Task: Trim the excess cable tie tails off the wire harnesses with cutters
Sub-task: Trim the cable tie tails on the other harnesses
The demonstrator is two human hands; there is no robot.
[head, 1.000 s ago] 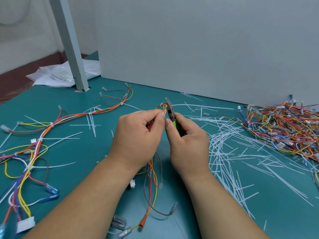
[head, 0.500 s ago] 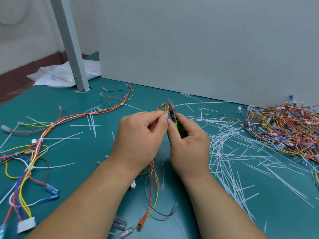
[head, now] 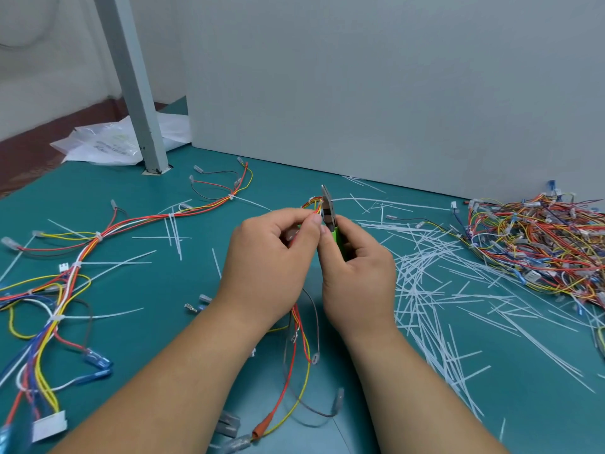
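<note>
My left hand (head: 271, 267) pinches a thin wire harness (head: 299, 339) of red, yellow and grey wires, lifted above the green mat. The harness's top loop sticks out past my fingertips at the cutter jaws, and its tails hang down between my wrists. My right hand (head: 358, 283) grips the green-handled cutters (head: 329, 213), jaws pointing up and away against the harness bundle. A long white cable tie tail (head: 376, 201) runs right from the jaws. Whether the jaws are closed on it is hidden.
A long harness (head: 98, 239) with white ties lies on the left of the mat. A tangled pile of harnesses (head: 537, 244) sits at the right. Cut white tie tails (head: 435, 290) litter the mat right of my hands. A grey post (head: 137, 103), plastic bag (head: 108, 142) and grey panel (head: 393, 93) stand behind.
Both hands have lifted slightly with the harness and cutters. The long white tie tail now stretches rightward from the cutter jaws. The grips are unchanged.
</note>
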